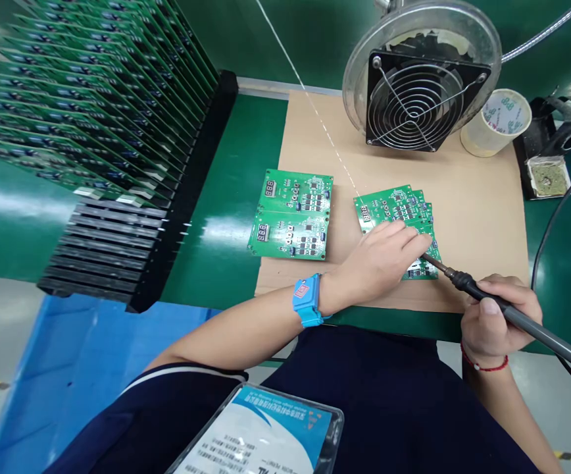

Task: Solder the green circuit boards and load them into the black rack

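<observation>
My right hand [500, 319] grips the dark handle of a soldering iron [477, 286], whose metal tip points left to just beside my left fingertips. My left hand [381, 257] is closed, fingers pinched together, over a fanned stack of green circuit boards [401, 201]. A thin pale solder wire [310, 99] slants down from above to this hand; its end is hidden by the fingers. The spot where tip and board meet is mostly covered. To the left lies a pair of joined circuit boards [293, 214] with three-digit displays.
A round fume fan [414, 99] stands behind the boards on the cardboard sheet [487, 217]. Right of it are a tape roll [495, 122] and an iron stand with sponge [548, 178]. A black rack [112, 230] packed with upright boards fills the left. The iron's cable [545, 243] curves at right.
</observation>
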`<state>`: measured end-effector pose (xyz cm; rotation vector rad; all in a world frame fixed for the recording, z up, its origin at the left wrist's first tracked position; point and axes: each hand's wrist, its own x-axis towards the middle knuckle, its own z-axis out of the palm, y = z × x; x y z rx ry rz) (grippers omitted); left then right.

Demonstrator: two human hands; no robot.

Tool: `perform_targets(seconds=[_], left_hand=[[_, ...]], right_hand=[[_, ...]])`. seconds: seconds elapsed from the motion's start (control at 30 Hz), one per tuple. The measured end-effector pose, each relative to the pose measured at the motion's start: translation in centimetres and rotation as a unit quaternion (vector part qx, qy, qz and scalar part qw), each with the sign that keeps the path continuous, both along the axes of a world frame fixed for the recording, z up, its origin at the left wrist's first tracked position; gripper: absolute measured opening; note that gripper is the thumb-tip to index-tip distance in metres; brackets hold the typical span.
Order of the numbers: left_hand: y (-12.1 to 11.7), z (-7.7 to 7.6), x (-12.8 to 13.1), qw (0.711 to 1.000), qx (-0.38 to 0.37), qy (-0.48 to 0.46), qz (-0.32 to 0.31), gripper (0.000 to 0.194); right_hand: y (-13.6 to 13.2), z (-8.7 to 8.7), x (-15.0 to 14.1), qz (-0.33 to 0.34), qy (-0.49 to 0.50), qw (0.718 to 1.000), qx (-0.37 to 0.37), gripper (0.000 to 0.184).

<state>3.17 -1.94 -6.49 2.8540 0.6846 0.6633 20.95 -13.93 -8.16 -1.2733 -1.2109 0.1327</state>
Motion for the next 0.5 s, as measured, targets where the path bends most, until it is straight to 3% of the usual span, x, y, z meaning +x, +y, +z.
perform_targets(seconds=[0.27, 0.5], left_hand=[[0.17, -0.11, -0.48, 0.994, -0.071, -0.08, 0.004, 0.029], [-0.22, 0.15, -0.37, 0.989, -0.131, -0.051, -0.039, 0.035]], right_hand=[[0.24, -0.15, -0.03, -0.006, 0.006, 0.998, 0.057, 0.013], [-0.23, 0.03, 0.13, 0.006, -0.006, 1.0, 0.019, 0.012]])
